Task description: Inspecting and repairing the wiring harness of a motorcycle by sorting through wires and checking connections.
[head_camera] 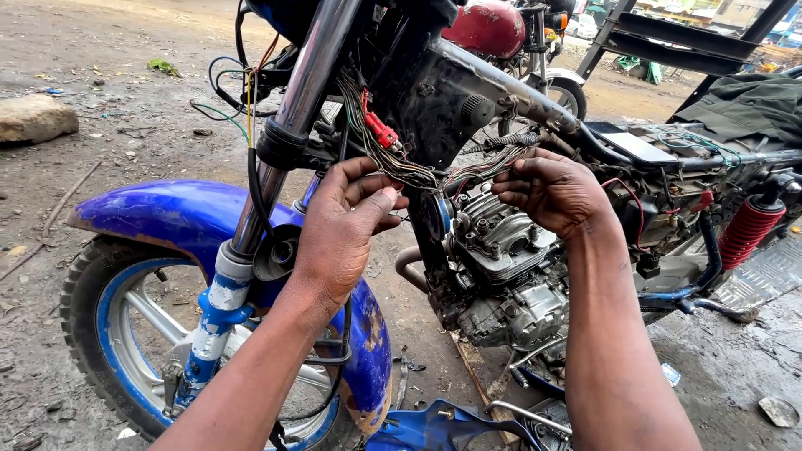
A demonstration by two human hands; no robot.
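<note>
- The left hand (342, 230) is curled nearly closed, thumb and fingertips pinching the wire bundle (401, 167) where it sags below the frame, apparently to steady it.
- The right hand (551, 192) is also bent almost closed, fingers hooked into the same bundle's right end just above the engine (501, 267); together the two hands pull the strands taut between them.
- A red connector (382, 131) hangs on the bundle just above the left hand, loose from any socket.
- Left of the hands the chrome fork tube (305, 100) slopes down to the blue fender (184, 213) and front wheel (100, 334).
- Far right sits a red shock spring (748, 230); a red fuel tank (489, 27) stands behind, apart.
</note>
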